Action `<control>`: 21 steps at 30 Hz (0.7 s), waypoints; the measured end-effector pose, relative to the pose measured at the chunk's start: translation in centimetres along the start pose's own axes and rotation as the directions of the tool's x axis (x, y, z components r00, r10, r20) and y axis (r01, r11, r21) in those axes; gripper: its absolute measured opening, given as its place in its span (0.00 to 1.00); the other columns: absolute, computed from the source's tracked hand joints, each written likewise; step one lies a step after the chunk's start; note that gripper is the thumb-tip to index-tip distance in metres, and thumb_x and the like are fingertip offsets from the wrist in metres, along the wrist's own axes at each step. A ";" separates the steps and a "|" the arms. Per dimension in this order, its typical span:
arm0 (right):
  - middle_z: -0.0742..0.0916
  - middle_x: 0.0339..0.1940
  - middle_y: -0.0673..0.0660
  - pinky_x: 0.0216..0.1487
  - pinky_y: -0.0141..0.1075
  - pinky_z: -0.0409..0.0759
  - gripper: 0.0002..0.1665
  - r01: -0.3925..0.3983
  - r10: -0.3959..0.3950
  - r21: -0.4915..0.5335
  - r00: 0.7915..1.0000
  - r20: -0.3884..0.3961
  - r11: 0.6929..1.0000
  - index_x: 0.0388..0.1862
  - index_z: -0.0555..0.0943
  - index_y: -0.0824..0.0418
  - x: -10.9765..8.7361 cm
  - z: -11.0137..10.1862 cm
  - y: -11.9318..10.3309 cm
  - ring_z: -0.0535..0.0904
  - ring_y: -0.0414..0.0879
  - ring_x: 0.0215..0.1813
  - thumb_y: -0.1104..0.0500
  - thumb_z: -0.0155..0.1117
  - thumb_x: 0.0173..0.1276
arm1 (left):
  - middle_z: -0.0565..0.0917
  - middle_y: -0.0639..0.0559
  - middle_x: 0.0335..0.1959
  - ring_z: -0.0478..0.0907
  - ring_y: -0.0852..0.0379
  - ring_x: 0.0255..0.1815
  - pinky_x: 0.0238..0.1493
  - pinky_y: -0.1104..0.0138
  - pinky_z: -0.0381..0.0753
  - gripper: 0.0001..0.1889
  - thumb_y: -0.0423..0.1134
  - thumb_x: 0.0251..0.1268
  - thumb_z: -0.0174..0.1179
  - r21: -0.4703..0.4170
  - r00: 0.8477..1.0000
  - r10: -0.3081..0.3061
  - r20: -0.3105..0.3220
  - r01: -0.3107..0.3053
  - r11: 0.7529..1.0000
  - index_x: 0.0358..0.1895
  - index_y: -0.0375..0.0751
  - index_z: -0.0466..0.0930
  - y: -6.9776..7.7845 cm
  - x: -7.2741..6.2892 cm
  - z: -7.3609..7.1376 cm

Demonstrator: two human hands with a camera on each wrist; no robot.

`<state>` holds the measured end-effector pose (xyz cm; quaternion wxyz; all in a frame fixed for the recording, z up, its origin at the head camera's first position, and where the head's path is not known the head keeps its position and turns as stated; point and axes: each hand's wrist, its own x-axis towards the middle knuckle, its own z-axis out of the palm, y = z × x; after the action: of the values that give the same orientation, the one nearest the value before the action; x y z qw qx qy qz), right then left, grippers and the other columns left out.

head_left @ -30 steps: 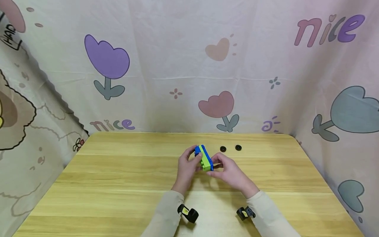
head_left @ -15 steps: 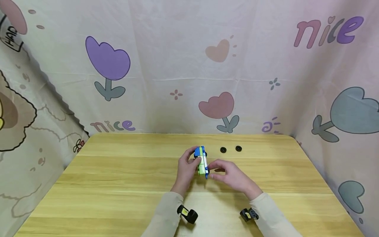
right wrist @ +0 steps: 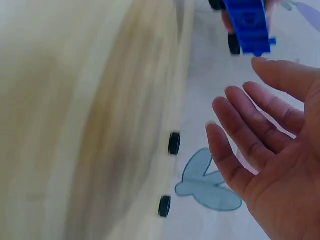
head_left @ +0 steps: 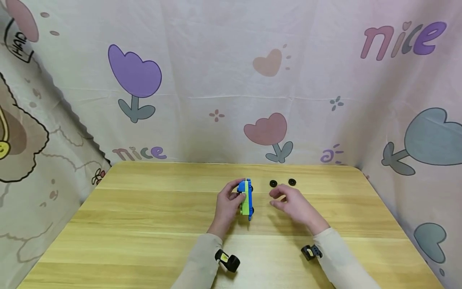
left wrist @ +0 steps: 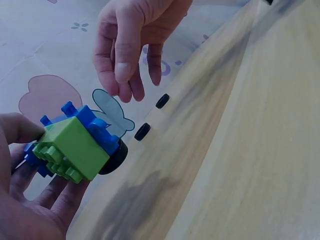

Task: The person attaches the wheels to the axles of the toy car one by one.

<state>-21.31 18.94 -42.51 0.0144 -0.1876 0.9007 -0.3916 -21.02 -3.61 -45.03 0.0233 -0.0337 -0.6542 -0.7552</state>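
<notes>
My left hand (head_left: pixel 224 208) grips a toy car (head_left: pixel 247 200) built of lime-green and blue studded blocks, held on its side above the table. In the left wrist view, a black wheel (left wrist: pixel 116 159) is fitted on its blue base. The right wrist view shows that blue underside (right wrist: pixel 248 27) with another fitted wheel (right wrist: pixel 234 44). To the right of the car is my right hand (head_left: pixel 295 204), its fingers loosely bent and nothing in them. Just beyond its fingertips, two loose black wheels, a left one (head_left: pixel 273 183) and a right one (head_left: pixel 292 182), lie on the table.
The pale wooden table (head_left: pixel 126 220) extends in front of me, its far edge close behind the loose wheels. A printed cloth (head_left: pixel 202 72) hangs behind and at both sides. A black wrist camera (head_left: pixel 228 261) is strapped over my left sleeve, another (head_left: pixel 311 252) over the right.
The car has turned until its length points nearly straight away from me. My right hand has come off the car and moved right, toward the loose wheels. The left hand keeps its hold.
</notes>
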 end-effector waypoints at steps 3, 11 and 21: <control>0.83 0.47 0.56 0.51 0.47 0.78 0.16 -0.019 0.018 -0.053 0.999 -0.026 0.998 0.51 0.80 0.65 0.7 -0.5 0.8 0.78 0.53 0.51 0.63 0.68 0.65 | 0.74 0.45 0.64 0.80 0.50 0.44 0.42 0.61 0.82 0.22 0.25 0.64 0.59 0.004 1.000 0.001 0.006 -0.001 1.000 0.61 0.44 0.78 0.4 -0.2 0.0; 0.81 0.52 0.61 0.57 0.54 0.73 0.22 -0.051 0.051 -0.138 0.999 -0.004 0.989 0.56 0.77 0.68 3.4 -1.8 2.2 0.75 0.59 0.55 0.63 0.68 0.65 | 0.72 0.42 0.66 0.78 0.50 0.45 0.44 0.60 0.82 0.23 0.23 0.65 0.58 0.028 0.999 -0.008 0.050 0.007 1.000 0.63 0.37 0.76 3.1 -1.5 0.0; 0.78 0.53 0.65 0.58 0.52 0.73 0.25 -0.069 0.078 -0.188 0.996 0.036 0.980 0.55 0.76 0.72 6.0 -2.1 3.5 0.75 0.60 0.54 0.64 0.70 0.61 | 0.72 0.42 0.65 0.77 0.47 0.45 0.41 0.62 0.82 0.22 0.22 0.65 0.58 0.046 0.999 -0.018 0.051 0.015 0.999 0.63 0.37 0.76 3.0 -1.5 0.0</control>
<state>-28.34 20.49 -42.79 0.0305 -0.1630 0.9392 -0.3006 -19.31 -4.06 -42.20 0.0010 -0.0470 -0.6719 -0.7392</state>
